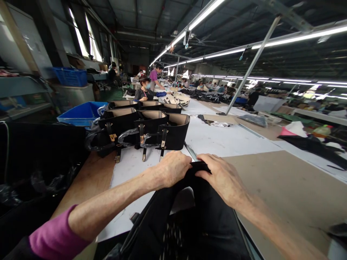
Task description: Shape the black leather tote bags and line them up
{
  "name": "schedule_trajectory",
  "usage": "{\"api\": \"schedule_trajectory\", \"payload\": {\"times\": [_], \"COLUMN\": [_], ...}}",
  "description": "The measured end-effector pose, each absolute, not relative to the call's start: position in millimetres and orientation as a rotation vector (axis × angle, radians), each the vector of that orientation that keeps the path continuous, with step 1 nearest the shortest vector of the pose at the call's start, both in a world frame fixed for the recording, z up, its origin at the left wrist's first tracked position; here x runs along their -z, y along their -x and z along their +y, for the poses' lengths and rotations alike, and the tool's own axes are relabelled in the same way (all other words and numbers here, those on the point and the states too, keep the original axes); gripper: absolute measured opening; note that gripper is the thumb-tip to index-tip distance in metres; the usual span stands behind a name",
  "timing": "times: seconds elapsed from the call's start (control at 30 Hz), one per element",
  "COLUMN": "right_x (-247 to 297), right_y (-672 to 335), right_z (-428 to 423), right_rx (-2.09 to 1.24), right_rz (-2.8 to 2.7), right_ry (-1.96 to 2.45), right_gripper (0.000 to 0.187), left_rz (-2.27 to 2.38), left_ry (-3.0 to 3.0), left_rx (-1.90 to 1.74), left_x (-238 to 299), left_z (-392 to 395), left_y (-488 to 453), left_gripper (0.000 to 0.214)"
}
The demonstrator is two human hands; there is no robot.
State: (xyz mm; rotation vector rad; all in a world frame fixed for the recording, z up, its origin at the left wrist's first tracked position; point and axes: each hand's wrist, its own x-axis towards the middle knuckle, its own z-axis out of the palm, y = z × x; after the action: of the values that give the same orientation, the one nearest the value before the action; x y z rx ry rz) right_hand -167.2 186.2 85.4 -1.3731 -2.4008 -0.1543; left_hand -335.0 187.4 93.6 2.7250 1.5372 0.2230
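Observation:
A black handbag (pixel 214 220) is in front of me at the bottom centre, seen partly from above; its lower part runs out of view. My left hand (pixel 175 168) is closed on the bag's far upper edge, its fingers curled over the black material. On the same edge, a little to the right, my right hand (pixel 218 177) grips with the thumb on the near side and the fingers behind. A pale patch shows through a rounded gap below my hands. Beyond them stand several finished-looking black handbags (pixel 176 131) with beige insides, gold clasps and plastic-wrapped handles.
White sheets (pixel 219 141) and brown board (pixel 292 191) cover the long table. A blue bin (pixel 81 112) stands left of the bags. A slanted metal post (pixel 252 66) rises from the table. Co-workers (pixel 145 92) are at its far end. Dark material (pixel 35 155) lies at left.

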Motion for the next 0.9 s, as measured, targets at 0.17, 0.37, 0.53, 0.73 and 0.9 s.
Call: {"api": "schedule_trajectory", "payload": {"times": [0.17, 0.37, 0.53, 0.73, 0.9], "right_x": [-88.4, -88.0, -88.6, -88.8, -93.3], "right_y": [169.3, 169.4, 168.3, 176.3, 185.2], "right_z": [195.7, 199.2, 200.3, 194.0, 189.3], "right_rx": [0.11, 0.064, 0.096, 0.222, 0.233], "right_rz": [-2.512, -2.541, -2.6, -2.628, -2.641], "right_ry": [1.346, 1.328, 1.289, 1.289, 1.401], "right_gripper": [0.01, 0.02, 0.026, 0.008, 0.008], "left_rz": [1.469, 1.444, 1.463, 1.436, 1.514], "left_ry": [-2.752, -2.748, -2.71, -2.712, -2.603], "left_rx": [-0.266, -0.215, -0.253, -0.227, -0.286], "left_x": [-93.0, -95.3, -94.3, -95.4, -96.9], "left_z": [187.1, 190.0, 192.6, 188.8, 176.7], "left_y": [335.0, 336.3, 336.8, 334.8, 342.2], "left_gripper": [0.031, 0.029, 0.031, 0.029, 0.034]}}
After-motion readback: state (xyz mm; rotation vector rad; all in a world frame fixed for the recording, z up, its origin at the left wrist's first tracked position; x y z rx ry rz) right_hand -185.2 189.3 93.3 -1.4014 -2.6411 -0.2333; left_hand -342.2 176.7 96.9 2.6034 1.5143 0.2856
